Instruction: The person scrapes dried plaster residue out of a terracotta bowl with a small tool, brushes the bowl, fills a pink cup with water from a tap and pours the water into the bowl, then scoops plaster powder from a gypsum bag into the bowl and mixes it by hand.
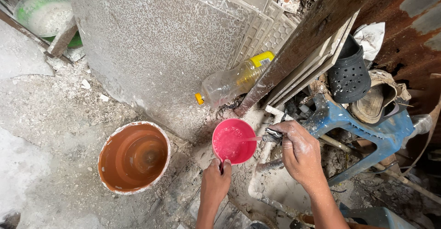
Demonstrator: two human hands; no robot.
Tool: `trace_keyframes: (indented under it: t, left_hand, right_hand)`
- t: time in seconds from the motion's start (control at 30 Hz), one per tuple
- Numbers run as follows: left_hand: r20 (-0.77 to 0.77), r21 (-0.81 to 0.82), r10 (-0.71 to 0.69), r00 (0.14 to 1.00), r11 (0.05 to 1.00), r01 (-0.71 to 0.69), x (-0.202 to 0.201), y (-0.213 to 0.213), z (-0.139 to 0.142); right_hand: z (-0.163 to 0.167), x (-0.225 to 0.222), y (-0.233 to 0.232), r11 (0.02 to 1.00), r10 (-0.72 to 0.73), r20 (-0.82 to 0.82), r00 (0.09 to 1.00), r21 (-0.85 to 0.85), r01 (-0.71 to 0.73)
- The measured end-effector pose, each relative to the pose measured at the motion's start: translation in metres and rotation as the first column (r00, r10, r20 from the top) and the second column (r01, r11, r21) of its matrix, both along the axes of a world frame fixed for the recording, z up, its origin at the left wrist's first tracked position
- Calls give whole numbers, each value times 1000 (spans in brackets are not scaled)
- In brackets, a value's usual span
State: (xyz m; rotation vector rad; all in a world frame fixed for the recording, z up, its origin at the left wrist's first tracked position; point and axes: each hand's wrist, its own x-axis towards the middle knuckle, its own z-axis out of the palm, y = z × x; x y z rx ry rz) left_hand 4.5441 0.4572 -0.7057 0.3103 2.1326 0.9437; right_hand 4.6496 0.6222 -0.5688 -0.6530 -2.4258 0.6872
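Two hands are seen low in the view. A pink plastic dipper (233,142) is held by its handle in the closed grip of the left hand (216,181), its round bowl wet inside. The right hand (299,152), dusted white, is closed on a small tap (273,136) just beside the dipper's rim. An orange bucket (134,157) with a plaster-crusted rim stands apart on the gritty floor (55,119). Rough speckled slabs (156,41) and a clear bottle (232,80) crowd the space behind.
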Motion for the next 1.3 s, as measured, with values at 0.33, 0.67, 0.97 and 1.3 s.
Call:
trace_keyframes:
  t: [0.33,0.67,0.97,1.3]
  left_hand:
    - [19,-1,-1,1000,1000,1,-1,-1,-1]
    - [-9,16,0,1000,1000,0,-1,-2,-1]
    - [54,-39,-11,998,999,13,-2,0,0]
    - [-14,-1,-14,1000,1000,14,-2,-1,-5]
  right_hand:
    - [-3,3,3,997,64,-41,997,-47,-65]
    - [-10,7,7,988,90,-75,993,-119,-98]
    - [-25,15,17,949,165,-148,975,-247,-198]
    - [-26,19,18,939,181,-142,973,-269,-213]
